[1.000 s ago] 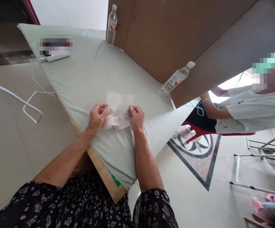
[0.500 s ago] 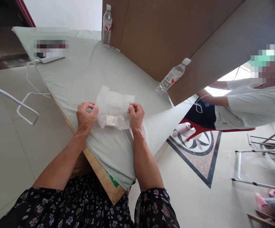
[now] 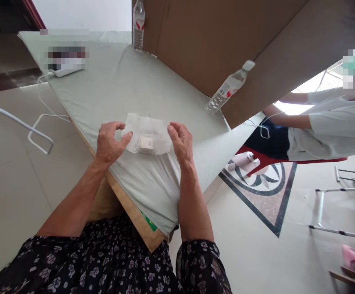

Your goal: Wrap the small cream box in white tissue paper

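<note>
A small pale box [image 3: 146, 142] with a printed label lies on a translucent sheet of bubble wrap [image 3: 132, 126], near the table's front corner. On the left of the wrap, my left hand [image 3: 110, 143] is open, its thumb and forefinger spread apart at the sheet's edge. My right hand [image 3: 181, 143] is at the opposite edge, with thumb and forefinger tips pinched together at the wrap's upper right corner. The curled fingers partly hide that contact.
The table [image 3: 103, 90] has a pale green cloth. One water bottle [image 3: 138, 26] stands at the back; another bottle [image 3: 228, 90] is by the brown cardboard panel [image 3: 202, 49]. A blurred white device [image 3: 68, 67] lies at the far left. A person in a white shirt [image 3: 342, 126] sits at right.
My left thumb and forefinger have parted from their pinch. The wrap's upper part has come down lower around the box. The view has shifted slightly, moving the bottles up.
</note>
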Available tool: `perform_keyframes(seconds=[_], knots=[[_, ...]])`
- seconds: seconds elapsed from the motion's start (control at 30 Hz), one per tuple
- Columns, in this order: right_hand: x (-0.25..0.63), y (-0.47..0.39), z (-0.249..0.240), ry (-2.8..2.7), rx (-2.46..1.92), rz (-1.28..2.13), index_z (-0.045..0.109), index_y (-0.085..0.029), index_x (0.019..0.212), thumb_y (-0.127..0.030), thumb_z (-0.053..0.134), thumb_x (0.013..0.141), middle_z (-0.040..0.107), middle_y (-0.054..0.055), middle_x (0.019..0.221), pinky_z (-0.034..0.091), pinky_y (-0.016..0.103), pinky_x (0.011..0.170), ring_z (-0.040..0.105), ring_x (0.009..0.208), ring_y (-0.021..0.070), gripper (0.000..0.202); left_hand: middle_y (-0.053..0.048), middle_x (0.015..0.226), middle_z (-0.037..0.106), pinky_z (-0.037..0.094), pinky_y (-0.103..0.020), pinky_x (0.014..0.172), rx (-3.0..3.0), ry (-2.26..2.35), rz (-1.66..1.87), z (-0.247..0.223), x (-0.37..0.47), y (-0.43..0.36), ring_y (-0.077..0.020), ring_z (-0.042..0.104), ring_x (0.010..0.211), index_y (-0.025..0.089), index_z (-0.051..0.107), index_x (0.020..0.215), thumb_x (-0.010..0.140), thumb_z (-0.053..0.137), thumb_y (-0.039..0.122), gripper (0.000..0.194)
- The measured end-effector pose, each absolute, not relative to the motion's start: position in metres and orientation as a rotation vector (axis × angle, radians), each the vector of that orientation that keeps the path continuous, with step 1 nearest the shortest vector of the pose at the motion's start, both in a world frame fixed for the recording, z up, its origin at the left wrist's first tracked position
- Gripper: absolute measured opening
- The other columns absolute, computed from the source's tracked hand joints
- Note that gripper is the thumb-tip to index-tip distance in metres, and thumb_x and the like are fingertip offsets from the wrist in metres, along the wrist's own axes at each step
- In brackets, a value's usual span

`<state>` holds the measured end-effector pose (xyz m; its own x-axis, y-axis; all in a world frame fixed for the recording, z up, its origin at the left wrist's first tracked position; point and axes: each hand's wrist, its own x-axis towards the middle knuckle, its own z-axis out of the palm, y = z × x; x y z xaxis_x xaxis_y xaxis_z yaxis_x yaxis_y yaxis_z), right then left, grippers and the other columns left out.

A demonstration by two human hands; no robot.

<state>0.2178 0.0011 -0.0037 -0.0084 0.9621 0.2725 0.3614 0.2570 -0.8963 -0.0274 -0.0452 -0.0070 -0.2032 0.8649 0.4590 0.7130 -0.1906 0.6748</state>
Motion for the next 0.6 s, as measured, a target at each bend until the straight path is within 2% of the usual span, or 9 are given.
perform_keyframes(seconds=[0.1, 0.17, 0.23, 0.27, 0.33, 0.43, 0.47, 0.53, 0.6], knots=[[0.213, -0.017, 0.007, -1.74, -1.307, 0.829, 0.071, -0.023, 0.122, -0.054, 0.076, 0.082, 0.076, 0.01, 0.116, 0.054, 0.045, 0.1, 0.069, 0.108, 0.0255, 0.051, -0.009, 0.114, 0.074, 0.054, -0.046, 0.096, 1.859, 1.745, 1.222, 0.001, -0.024, -0.057, -0.0281, 0.067, 0.11, 0.022, 0.057, 0.134, 0.078, 0.069, 0.033, 0.059], [0.213, -0.029, 0.011, -1.791, -1.28, 0.825, 0.072, -0.023, 0.121, -0.041, 0.075, 0.083, 0.078, 0.006, 0.103, 0.054, 0.041, 0.096, 0.07, 0.098, 0.0222, 0.042, -0.01, 0.11, 0.075, 0.057, -0.039, 0.082, 1.779, 1.642, 1.193, 0.003, -0.025, -0.064, -0.0278, 0.069, 0.107, 0.019, 0.048, 0.148, 0.078, 0.066, 0.032, 0.074], [0.217, -0.042, 0.014, -1.837, -1.175, 0.881, 0.075, -0.024, 0.117, -0.035, 0.07, 0.087, 0.077, 0.002, 0.091, 0.054, 0.036, 0.09, 0.07, 0.087, 0.0184, 0.032, -0.008, 0.098, 0.076, 0.055, -0.036, 0.074, 1.714, 1.515, 1.184, 0.004, -0.029, -0.073, -0.028, 0.072, 0.104, 0.017, 0.043, 0.154, 0.08, 0.065, 0.036, 0.08], [0.221, -0.049, 0.016, -1.879, -1.116, 0.938, 0.076, -0.024, 0.115, -0.035, 0.07, 0.088, 0.076, 0.001, 0.088, 0.054, 0.034, 0.087, 0.069, 0.084, 0.0171, 0.029, -0.005, 0.09, 0.075, 0.055, -0.035, 0.074, 1.698, 1.445, 1.144, 0.004, -0.033, -0.078, -0.0275, 0.073, 0.099, 0.017, 0.043, 0.155, 0.081, 0.066, 0.039, 0.081], [0.23, -0.062, 0.017, -2.017, -1.068, 1.076, 0.079, -0.025, 0.109, -0.038, 0.072, 0.088, 0.077, 0.0, 0.083, 0.052, 0.031, 0.079, 0.069, 0.077, 0.0162, 0.026, 0.0, 0.073, 0.07, 0.053, -0.035, 0.071, 1.714, 1.33, 0.979, 0.002, -0.038, -0.085, -0.0235, 0.072, 0.078, 0.018, 0.053, 0.149, 0.086, 0.064, 0.047, 0.07], [0.238, -0.073, 0.014, -2.182, -1.145, 1.12, 0.08, -0.024, 0.103, -0.041, 0.07, 0.091, 0.078, 0.0, 0.082, 0.051, 0.031, 0.074, 0.068, 0.071, 0.0158, 0.022, 0.002, 0.064, 0.064, 0.051, -0.033, 0.065, 1.88, 1.413, 0.817, -0.003, -0.039, -0.089, -0.0185, 0.062, 0.061, 0.022, 0.071, 0.123, 0.089, 0.06, 0.051, 0.046], [0.239, -0.073, 0.012, -2.185, -1.182, 1.074, 0.079, -0.024, 0.103, -0.039, 0.068, 0.093, 0.079, 0.001, 0.084, 0.051, 0.031, 0.074, 0.068, 0.071, 0.016, 0.022, 0.001, 0.068, 0.066, 0.052, -0.033, 0.068, 1.954, 1.482, 0.822, -0.004, -0.037, -0.087, -0.0192, 0.063, 0.065, 0.022, 0.073, 0.117, 0.088, 0.061, 0.049, 0.041], [0.234, -0.069, 0.009, -2.127, -1.238, 0.914, 0.078, -0.023, 0.106, -0.036, 0.064, 0.094, 0.08, 0.003, 0.093, 0.053, 0.034, 0.078, 0.069, 0.077, 0.0177, 0.021, -0.005, 0.09, 0.074, 0.057, -0.038, 0.082, 2.092, 1.582, 0.873, -0.007, -0.031, -0.082, -0.0247, 0.07, 0.086, 0.022, 0.071, 0.12, 0.085, 0.066, 0.041, 0.04], [0.224, -0.059, 0.007, -2.074, -1.258, 0.721, 0.075, -0.023, 0.115, -0.032, 0.067, 0.093, 0.079, 0.007, 0.111, 0.055, 0.039, 0.091, 0.071, 0.096, 0.0224, 0.026, -0.012, 0.122, 0.072, 0.054, -0.046, 0.103, 2.201, 1.58, 0.874, -0.009, -0.024, -0.076, -0.0323, 0.067, 0.118, 0.02, 0.064, 0.133, 0.081, 0.071, 0.037, 0.056]])
